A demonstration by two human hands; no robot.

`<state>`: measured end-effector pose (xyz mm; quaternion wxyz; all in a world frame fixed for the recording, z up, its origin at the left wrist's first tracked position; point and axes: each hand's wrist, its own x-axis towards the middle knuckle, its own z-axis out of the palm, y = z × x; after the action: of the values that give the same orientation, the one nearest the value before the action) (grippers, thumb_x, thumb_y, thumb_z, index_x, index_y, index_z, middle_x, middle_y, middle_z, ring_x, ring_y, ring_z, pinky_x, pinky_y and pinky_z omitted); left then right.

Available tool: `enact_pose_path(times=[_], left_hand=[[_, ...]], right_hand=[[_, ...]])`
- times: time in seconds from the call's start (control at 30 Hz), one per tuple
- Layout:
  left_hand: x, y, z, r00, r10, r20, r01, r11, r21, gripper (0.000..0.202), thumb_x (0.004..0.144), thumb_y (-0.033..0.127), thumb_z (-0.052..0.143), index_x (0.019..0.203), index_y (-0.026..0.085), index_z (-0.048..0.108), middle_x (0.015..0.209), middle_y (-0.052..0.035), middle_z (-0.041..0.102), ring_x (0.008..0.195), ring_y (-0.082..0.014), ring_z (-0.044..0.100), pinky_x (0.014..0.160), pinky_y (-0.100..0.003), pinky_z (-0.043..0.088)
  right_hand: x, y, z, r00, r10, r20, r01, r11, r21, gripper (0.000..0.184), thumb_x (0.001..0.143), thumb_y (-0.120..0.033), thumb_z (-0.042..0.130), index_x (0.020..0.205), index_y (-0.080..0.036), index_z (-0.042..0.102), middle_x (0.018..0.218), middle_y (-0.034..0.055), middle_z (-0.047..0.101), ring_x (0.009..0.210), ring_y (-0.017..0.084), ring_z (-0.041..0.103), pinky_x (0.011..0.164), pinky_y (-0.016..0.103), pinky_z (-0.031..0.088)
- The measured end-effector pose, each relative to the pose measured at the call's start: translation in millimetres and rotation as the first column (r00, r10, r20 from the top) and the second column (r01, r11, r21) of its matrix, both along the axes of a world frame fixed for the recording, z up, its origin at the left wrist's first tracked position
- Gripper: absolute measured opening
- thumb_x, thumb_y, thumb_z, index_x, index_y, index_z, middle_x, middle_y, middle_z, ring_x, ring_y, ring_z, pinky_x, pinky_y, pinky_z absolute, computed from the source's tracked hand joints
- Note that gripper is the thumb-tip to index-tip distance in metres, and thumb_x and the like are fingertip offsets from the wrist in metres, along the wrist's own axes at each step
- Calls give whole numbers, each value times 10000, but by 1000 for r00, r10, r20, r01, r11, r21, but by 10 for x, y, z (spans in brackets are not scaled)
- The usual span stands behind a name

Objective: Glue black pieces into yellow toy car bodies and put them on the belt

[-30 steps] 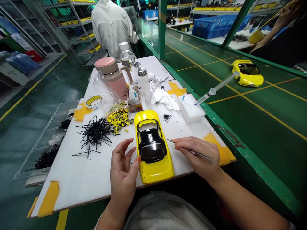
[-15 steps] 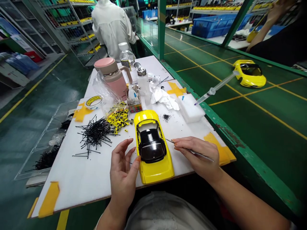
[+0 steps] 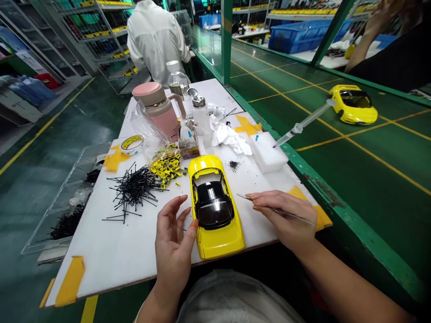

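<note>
A yellow model car body (image 3: 218, 244) with a black roof and window part lies on the white board in front of me. My left hand (image 3: 175, 229) is at its left side, fingers curved and apart, with the thumb tip at the car's edge. A thin dark bit shows by that thumb, too small to make out. My right hand (image 3: 286, 215) grips slim metal tweezers (image 3: 244, 197), their tip just right of the car and apart from it. Left of the car lie a pile of thin black rods (image 3: 136, 186) and several small yellow-and-black pieces (image 3: 165, 168).
Black specks (image 3: 233, 166) lie beyond the car. A white foam block (image 3: 267, 154) holds a syringe (image 3: 303, 123). Behind stand a pink thermos (image 3: 160, 116), a bottle (image 3: 177, 78) and crumpled tissue (image 3: 230, 139). Another yellow car body (image 3: 358, 112) rests on the green belt (image 3: 286, 76). A person (image 3: 156, 40) stands ahead.
My right hand and the tweezers have drawn back slightly to the right, away from the car. The car body on the belt has shifted a little right. My left hand is nearly still.
</note>
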<state>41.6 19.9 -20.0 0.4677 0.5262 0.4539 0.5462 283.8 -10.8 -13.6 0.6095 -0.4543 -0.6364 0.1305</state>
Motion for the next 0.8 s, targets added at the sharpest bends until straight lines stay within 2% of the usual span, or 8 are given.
enact_pose_path(times=[0.13,0.2,0.23,0.27,0.33,0.43,0.57,0.8], left_hand=[[2,2,7,1000,-7,-5,7,1000,2,442,895,272,753,1308,326,605,1426,-61,596,1407,-228,526,1124,-324,498],[6,7,7,1000,-15,-11,15,1000,6,432,904,258,743,1308,328,606,1427,-55,595,1402,-211,530,1112,-293,500],[8,10,7,1000,-18,-14,19,1000,10,428,909,251,737,1309,328,606,1426,-52,594,1400,-204,531,1106,-280,501],[9,11,5,1000,-21,-19,22,1000,11,426,911,246,734,1309,328,606,1426,-50,594,1398,-199,532,1101,-271,503],[10,14,2,999,-20,-32,20,1000,11,425,915,242,730,1312,329,604,1426,-50,594,1396,-197,534,1098,-267,504],[8,15,-1,999,-11,-46,11,1000,10,432,913,244,732,1315,334,604,1428,-51,597,1398,-206,535,1105,-284,503],[9,9,5,998,-7,-57,8,1000,9,431,914,244,732,1315,341,606,1427,-42,599,1390,-197,543,1100,-269,503],[5,-2,28,997,-2,-79,2,1000,-10,428,910,261,740,1312,332,611,1432,-52,610,1380,-207,556,1096,-272,510]], right_hand=[[44,-25,8,984,-105,-142,95,992,-78,136,948,-136,687,996,-235,767,924,40,782,865,215,758,750,323,611],[76,4,23,962,-123,-243,91,986,-139,188,1023,-187,555,1101,-238,718,771,10,724,741,190,729,668,309,591],[89,37,35,965,-122,-231,81,981,-178,221,1039,-191,503,1133,-235,699,692,-12,675,648,170,692,613,289,567],[99,82,48,981,-111,-156,76,973,-218,226,1037,-190,497,1139,-229,695,644,-30,634,571,150,645,569,268,536],[103,199,69,992,-57,113,85,962,-260,164,996,-186,584,1071,-211,727,646,-32,626,531,124,591,541,245,490],[83,372,61,923,55,382,21,981,-193,97,929,-133,684,953,-190,760,825,19,731,713,153,688,644,249,521],[61,468,4,896,149,419,-70,978,-197,234,889,20,632,948,-166,761,980,29,790,888,170,750,795,246,558],[57,455,-12,891,130,436,-49,980,-192,302,847,64,575,950,-156,756,957,18,798,850,162,757,763,234,552]])
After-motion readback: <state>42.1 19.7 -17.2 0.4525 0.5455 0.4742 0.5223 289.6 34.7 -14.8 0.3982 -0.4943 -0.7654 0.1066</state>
